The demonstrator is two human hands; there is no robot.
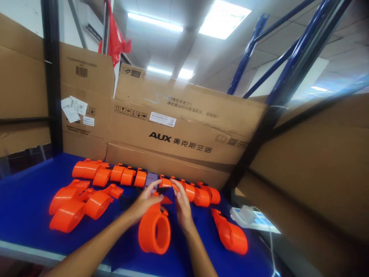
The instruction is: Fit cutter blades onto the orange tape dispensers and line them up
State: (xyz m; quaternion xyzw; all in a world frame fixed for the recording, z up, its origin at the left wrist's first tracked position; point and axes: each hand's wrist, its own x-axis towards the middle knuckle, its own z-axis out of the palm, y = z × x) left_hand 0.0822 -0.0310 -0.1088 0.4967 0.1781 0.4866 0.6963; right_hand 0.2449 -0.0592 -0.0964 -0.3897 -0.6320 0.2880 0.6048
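Observation:
An orange plastic ring with a tail [155,232] lies on the blue table top, its round opening facing me. My left hand [148,200] is at the left of its tail, fingers stretched forward and thumb apart, close to the orange tip. On the other side, my right hand [182,204] has its fingers extended up and forward. A small dark piece [165,189] shows between the two hands; whether fingers touch it I cannot tell. Behind the hands runs a row of similar orange rings [201,197], partly covered by my fingers. A greyish-purple flat block [151,179] stands in that row.
Several orange pieces [67,216] lie in a group at left, and another orange piece [233,236] lies at right. A white power strip [253,217] with a cable is at the right edge. Cardboard panels [178,134] and dark metal posts [52,77] enclose the blue table [25,192].

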